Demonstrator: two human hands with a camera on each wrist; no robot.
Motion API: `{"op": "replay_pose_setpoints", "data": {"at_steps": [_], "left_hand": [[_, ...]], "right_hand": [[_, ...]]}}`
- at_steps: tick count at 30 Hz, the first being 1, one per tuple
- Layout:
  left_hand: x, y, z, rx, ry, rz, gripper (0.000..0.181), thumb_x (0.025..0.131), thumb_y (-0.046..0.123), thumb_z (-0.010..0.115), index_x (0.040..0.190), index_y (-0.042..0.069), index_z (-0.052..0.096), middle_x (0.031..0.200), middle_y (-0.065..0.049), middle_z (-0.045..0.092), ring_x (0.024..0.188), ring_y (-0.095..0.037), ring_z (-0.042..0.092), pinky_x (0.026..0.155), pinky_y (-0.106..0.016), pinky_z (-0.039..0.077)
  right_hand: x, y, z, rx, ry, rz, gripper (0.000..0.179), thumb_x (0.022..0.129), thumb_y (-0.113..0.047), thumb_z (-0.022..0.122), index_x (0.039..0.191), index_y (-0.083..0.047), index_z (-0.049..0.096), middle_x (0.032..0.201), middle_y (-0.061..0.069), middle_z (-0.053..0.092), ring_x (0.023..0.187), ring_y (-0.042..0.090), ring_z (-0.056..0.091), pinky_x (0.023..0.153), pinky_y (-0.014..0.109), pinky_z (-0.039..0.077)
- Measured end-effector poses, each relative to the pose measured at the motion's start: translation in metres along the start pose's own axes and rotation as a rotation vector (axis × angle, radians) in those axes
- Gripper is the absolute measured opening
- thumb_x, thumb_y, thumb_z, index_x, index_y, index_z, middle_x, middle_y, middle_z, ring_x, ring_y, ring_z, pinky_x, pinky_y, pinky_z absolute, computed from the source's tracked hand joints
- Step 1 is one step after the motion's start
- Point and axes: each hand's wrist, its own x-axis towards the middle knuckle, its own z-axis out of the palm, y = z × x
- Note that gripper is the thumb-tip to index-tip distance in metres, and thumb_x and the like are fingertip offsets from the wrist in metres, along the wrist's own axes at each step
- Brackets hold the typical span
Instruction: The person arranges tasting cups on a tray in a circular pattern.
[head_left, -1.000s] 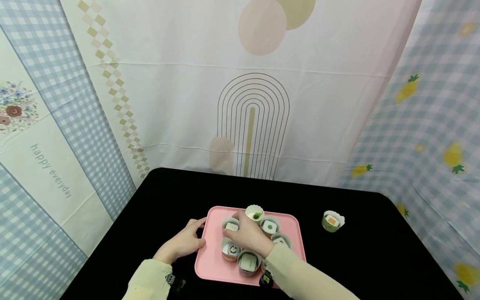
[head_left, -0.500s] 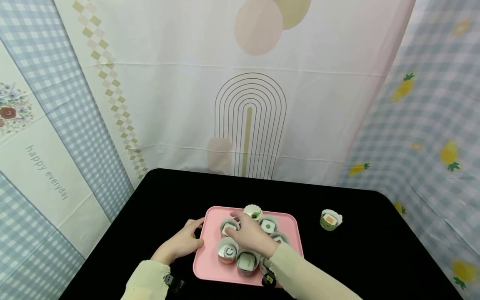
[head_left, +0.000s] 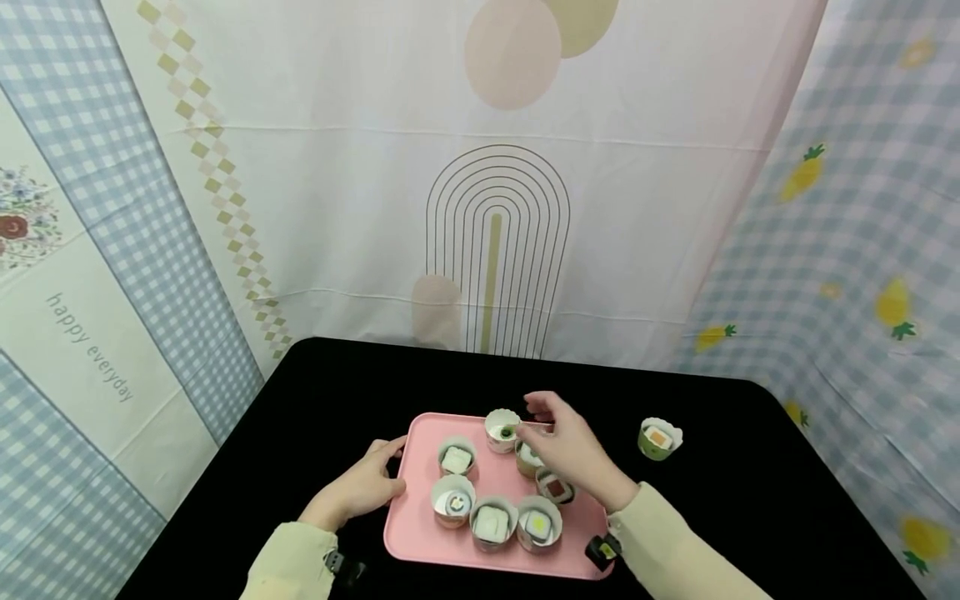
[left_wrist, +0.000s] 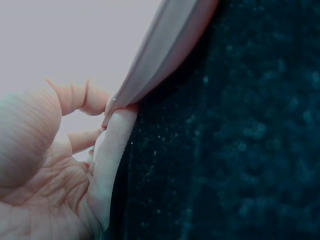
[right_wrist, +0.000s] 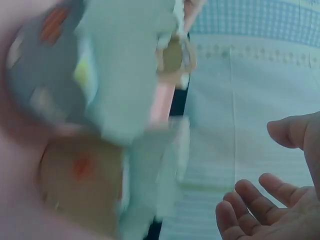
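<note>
My left hand (head_left: 358,487) grips the left edge of a pink tray (head_left: 415,542). In the left wrist view the thumb and fingers (left_wrist: 116,142) pinch its rim from both sides. On the tray stand several paper baking cups, each with a small piece inside, mostly white. They include a back cup (head_left: 497,421) with a green-ringed piece and a front cup (head_left: 555,537) with a yellow-centred one. Above the right-hand cups hovers my right hand (head_left: 581,454), fingers relaxed and apart, holding nothing. It partly hides two cups. In the right wrist view its fingers (right_wrist: 257,200) are spread.
A green paper cup (head_left: 654,448) with an orange-topped white piece stands on the black table (head_left: 712,517), right of the tray. Patterned cloths (head_left: 360,208) hang behind and beside the table.
My right hand has let go at the cup on the tray's back left and moved right. That cup stays there. More right-hand cups are uncovered. The left hand keeps its grip.
</note>
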Motion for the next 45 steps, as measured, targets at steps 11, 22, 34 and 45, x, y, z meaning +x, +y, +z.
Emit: {"op": "replay_pose_setpoints", "data": {"at_steps": [11,22,34,45], "left_hand": [[0.000,0.000,-0.003,0.022,0.011,-0.011,0.079,0.070,0.001,0.063,0.146,0.002,0.039,0.126,-0.013,0.044,0.071,-0.020,0.045,0.057,-0.029,0.041],[-0.001,0.002,-0.002,0.038,0.005,0.020,0.077,0.072,0.003,0.060,0.146,-0.001,0.038,0.126,-0.016,0.043,0.070,-0.019,0.047,0.057,-0.029,0.045],[0.000,0.001,-0.003,0.081,-0.010,0.031,0.076,0.073,0.007,0.058,0.146,0.000,0.038,0.122,-0.013,0.044,0.073,-0.020,0.045,0.059,-0.030,0.042],[-0.002,0.003,-0.002,0.048,-0.008,-0.002,0.076,0.074,0.003,0.060,0.147,0.002,0.038,0.125,-0.014,0.043,0.072,-0.020,0.048,0.059,-0.030,0.044]], "right_hand": [[-0.009,0.051,-0.051,-0.158,0.163,0.023,0.066,0.088,-0.048,0.064,0.136,-0.005,0.048,0.131,0.018,0.051,0.121,0.035,0.046,0.096,0.054,0.039],[-0.018,0.094,-0.099,-0.231,0.219,0.230,0.088,0.085,-0.061,0.058,0.147,-0.003,0.033,0.143,0.025,0.033,0.128,0.049,0.025,0.091,0.063,0.034],[-0.025,0.124,-0.119,-0.209,0.202,0.327,0.099,0.085,-0.064,0.056,0.151,0.000,0.021,0.146,0.032,0.023,0.131,0.051,0.023,0.094,0.065,0.032],[-0.030,0.141,-0.128,0.000,0.031,0.480,0.108,0.085,-0.066,0.054,0.153,0.001,0.001,0.150,0.035,0.008,0.133,0.049,0.024,0.097,0.060,0.036]]}}
